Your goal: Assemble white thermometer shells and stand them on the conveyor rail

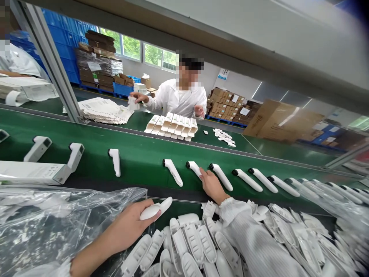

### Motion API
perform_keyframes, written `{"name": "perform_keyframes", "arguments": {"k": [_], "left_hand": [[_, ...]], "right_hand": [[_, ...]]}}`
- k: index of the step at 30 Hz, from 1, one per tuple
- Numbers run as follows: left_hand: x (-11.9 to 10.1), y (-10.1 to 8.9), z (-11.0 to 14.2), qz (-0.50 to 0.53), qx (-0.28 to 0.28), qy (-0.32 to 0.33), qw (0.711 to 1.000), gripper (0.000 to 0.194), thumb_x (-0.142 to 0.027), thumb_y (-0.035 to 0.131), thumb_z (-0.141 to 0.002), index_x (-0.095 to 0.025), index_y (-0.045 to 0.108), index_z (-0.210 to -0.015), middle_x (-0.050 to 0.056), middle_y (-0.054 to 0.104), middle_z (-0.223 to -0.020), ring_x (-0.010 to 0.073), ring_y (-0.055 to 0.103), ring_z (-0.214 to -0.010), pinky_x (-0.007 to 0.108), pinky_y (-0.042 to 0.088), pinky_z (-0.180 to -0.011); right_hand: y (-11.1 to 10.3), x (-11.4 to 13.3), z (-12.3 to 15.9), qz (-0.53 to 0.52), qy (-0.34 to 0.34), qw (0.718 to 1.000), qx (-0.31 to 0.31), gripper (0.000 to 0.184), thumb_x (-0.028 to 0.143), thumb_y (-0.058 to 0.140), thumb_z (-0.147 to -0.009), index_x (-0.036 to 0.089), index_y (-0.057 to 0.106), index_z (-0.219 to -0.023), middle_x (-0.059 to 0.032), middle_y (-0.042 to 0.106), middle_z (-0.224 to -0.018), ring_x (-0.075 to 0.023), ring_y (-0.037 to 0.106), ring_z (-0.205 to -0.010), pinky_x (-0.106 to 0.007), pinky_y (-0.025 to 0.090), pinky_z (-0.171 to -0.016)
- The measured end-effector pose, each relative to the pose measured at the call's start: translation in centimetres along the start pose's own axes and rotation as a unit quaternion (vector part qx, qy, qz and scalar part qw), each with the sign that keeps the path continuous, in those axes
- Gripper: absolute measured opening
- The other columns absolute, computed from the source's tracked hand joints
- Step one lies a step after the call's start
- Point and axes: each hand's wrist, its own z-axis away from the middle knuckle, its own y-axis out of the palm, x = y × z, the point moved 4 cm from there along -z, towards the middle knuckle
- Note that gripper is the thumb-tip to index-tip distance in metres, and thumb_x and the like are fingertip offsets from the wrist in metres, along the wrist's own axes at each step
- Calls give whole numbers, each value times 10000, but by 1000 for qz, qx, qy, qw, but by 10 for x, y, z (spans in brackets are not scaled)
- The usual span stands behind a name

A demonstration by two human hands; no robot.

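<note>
My left hand (131, 219) is closed around white oblong plastic covers (165, 204), perhaps two, above the near edge of the belt. My right hand (212, 185) reaches over the green conveyor belt, its fingers closed on the lower end of a white infrared thermometer (193, 167) with a black head. Close by on either side lie another thermometer (173, 173) to the left and one more (221, 177) to the right. Below my hands is a heap of white plastic covers (194, 242), some showing ribbed insides.
Several more thermometers (248, 180) lie along the belt (141, 165). A white box (34, 172) rests at its left. Clear plastic bags (95, 215) flank the heap. Across the belt, a person (173, 96) in white works behind open white cartons (173, 125). A metal post (54, 61) stands left.
</note>
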Motion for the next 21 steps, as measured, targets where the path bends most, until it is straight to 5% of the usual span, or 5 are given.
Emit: {"name": "perform_keyframes", "arguments": {"k": [4,9,16,18,21], "left_hand": [[1,4,-6,42,27,-79,996,725,-755,575,-755,-227,666,-1244,109,688,-1159,251,644,-693,311,481,-605],[-1,4,-7,68,-15,-74,995,709,-733,664,-688,-239,706,-1195,89,695,-1205,335,669,-934,321,502,-772],[2,19,-3,111,25,-41,993,619,-673,722,-701,-235,700,-1138,82,665,-1206,326,595,-1094,293,484,-831],[2,20,-1,139,52,-33,988,569,-678,679,-751,-235,675,-1107,50,664,-984,247,606,-853,277,480,-699],[6,18,5,237,99,-72,964,584,-687,610,-815,-256,549,-1204,-64,420,-622,143,388,-555,245,404,-539]], "right_hand": [[-7,-14,5,-6,-13,1000,0,440,248,332,-1044,105,481,-1432,-162,636,-1011,-281,624,-965,-369,494,-869],[-50,4,26,-127,-46,989,-62,492,400,420,-1029,169,461,-1462,-178,569,-1323,-324,533,-1218,-462,453,-1015],[-95,111,74,-386,-312,855,154,403,412,611,-951,261,623,-1325,-57,698,-1166,-202,650,-1049,-278,481,-918],[-95,118,70,-406,-294,849,167,278,349,605,-951,258,697,-1197,-30,728,-1058,-185,668,-951,-257,478,-839],[-79,94,46,-426,-152,881,136,161,287,640,-890,229,728,-1011,-1,734,-953,-172,660,-838,-252,454,-748]]}}
